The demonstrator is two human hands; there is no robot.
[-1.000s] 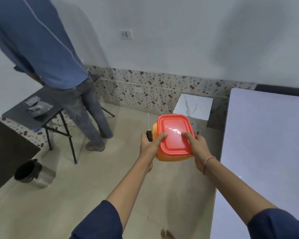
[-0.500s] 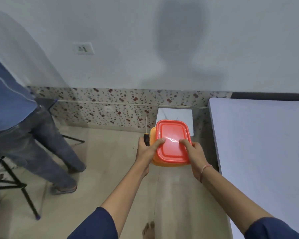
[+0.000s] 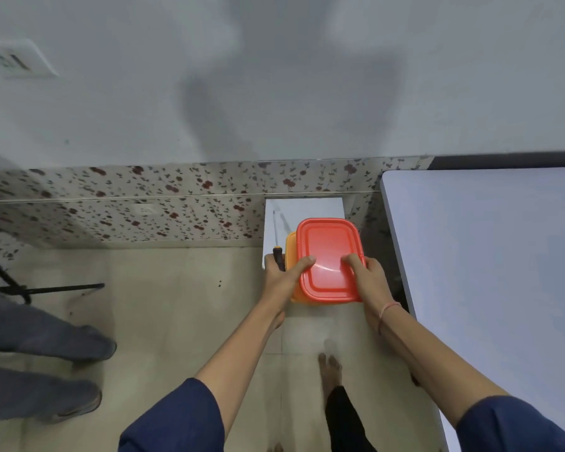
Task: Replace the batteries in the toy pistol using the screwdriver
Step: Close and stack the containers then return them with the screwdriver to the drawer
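Observation:
An orange plastic box with a red lid is held out in front of me over the floor, gripped from both sides. My left hand clasps its left edge and also pinches a screwdriver, whose black and yellow handle and thin shaft stick up beside the box. On the right edge sits my right hand, thumb on the lid. The toy pistol and batteries are not in sight.
A pale grey table fills the right side. A white marble slab leans on the flowered wall tiles behind the box. Another person's legs stand at the left, near black stand legs. My bare foot is on the floor.
The view has swung right and down; the other person has slid to the left edge. The box and both hands keep the same grip, now closer to the table and wall.

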